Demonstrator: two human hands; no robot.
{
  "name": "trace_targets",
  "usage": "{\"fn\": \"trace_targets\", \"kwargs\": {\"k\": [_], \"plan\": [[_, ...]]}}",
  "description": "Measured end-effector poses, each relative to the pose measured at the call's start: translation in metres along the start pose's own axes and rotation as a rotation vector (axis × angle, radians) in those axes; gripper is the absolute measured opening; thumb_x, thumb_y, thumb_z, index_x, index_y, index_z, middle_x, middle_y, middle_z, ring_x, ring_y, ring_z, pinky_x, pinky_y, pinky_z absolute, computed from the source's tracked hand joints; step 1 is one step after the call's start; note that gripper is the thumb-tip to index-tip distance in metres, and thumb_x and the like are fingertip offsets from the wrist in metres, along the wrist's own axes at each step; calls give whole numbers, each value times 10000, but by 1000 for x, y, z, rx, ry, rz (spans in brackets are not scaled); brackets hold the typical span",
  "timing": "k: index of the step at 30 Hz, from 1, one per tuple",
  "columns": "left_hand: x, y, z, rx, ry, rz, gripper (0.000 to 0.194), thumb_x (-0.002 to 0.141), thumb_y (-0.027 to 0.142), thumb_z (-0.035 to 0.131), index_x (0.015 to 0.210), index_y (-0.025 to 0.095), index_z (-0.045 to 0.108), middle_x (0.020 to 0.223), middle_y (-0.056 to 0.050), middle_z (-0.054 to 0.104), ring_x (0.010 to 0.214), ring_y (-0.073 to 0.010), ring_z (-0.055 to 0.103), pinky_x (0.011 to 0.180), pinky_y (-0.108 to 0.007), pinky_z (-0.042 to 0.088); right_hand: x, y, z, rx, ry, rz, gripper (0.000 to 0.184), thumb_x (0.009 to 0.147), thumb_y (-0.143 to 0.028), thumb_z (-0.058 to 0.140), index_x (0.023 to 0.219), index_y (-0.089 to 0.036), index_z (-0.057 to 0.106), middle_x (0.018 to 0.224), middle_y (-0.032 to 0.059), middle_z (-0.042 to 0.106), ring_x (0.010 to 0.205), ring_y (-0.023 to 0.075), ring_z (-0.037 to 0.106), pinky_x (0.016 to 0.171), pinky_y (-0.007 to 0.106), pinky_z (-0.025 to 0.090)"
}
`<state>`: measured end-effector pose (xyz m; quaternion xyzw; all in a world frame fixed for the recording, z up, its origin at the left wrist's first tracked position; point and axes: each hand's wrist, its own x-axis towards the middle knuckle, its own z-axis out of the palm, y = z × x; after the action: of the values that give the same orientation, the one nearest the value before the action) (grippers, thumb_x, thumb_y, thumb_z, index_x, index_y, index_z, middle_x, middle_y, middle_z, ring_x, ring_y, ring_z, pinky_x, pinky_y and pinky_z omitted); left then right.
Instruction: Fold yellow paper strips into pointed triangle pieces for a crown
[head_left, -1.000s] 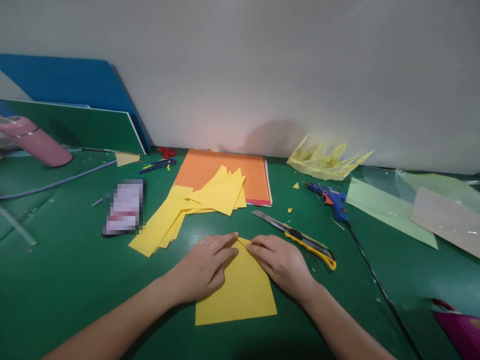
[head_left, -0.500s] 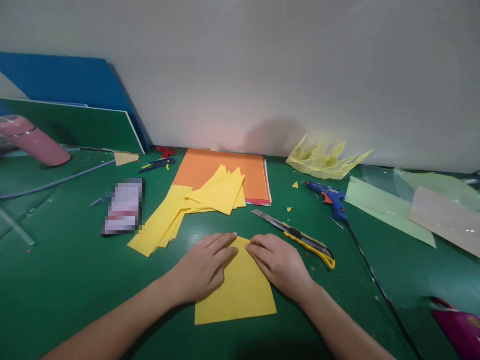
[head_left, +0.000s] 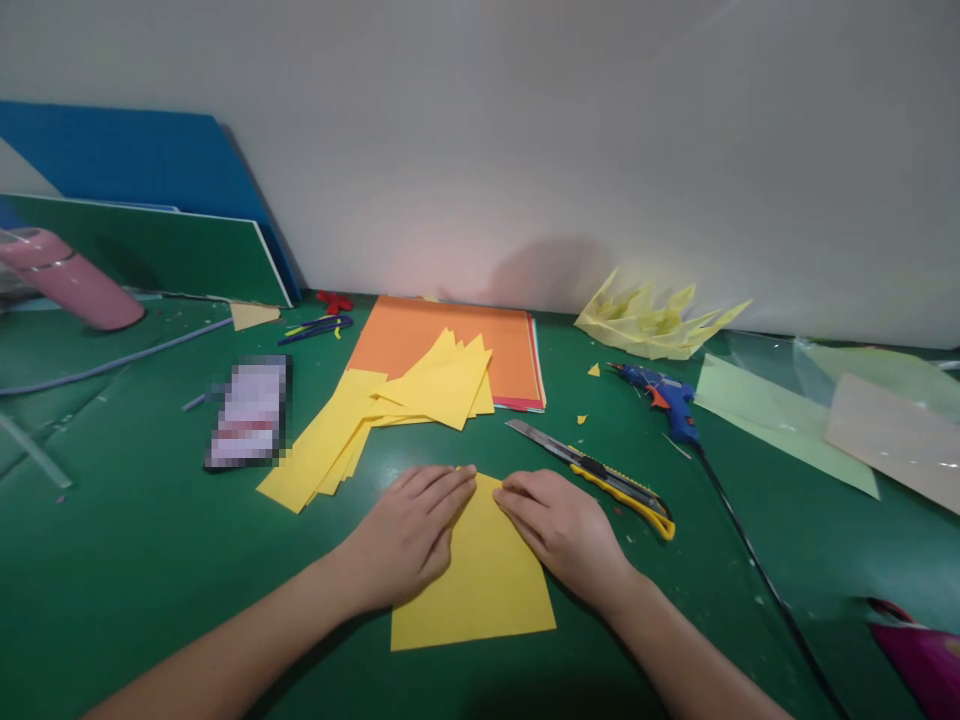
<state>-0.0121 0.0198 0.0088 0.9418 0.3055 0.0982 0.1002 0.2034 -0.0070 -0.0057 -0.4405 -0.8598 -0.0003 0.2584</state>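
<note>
Flat, open left hand point(head_left: 409, 535) and right hand point(head_left: 562, 528) press a yellow sheet point(head_left: 480, 585) beneath their fingers on the green table point(head_left: 150, 560); firm, even fingertip pressure along the folded edges would likely keep creases sharp.

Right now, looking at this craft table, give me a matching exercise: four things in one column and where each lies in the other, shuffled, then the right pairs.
Things:
1. yellow sheet
2. utility knife
3. glue gun
4. orange paper stack

Places:
A. far back, under loose yellow pieces
B. just right of the right hand
C. right side, its black cord trailing toward the viewer
D. flat under both hands, the left hand too

Pairs: 1-D, 2-B, 3-C, 4-A
</note>
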Motion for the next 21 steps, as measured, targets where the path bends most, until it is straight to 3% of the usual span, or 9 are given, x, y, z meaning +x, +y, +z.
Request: {"fn": "trace_targets", "kwargs": {"k": [13,21], "plan": [[-4,-1,5,83,7,-27,511,838,125,348,1338,159,445,1399,-57,476,1218,-259,442,1047,-464,289,-1,-1,0,-20,-19,7,293,961,-181,371,953,-134,660,883,95,664,784,203,585,679,311,478],[-3,3,1,44,78,-89,437,833,148,355,1231,135,535,1193,-95,576,1116,-272,442,1013,-458,326,0,-4,0,-1,-7,22,274,952,-171,388,954,-136,660,890,95,659,783,199,580,680,307,469]]}}
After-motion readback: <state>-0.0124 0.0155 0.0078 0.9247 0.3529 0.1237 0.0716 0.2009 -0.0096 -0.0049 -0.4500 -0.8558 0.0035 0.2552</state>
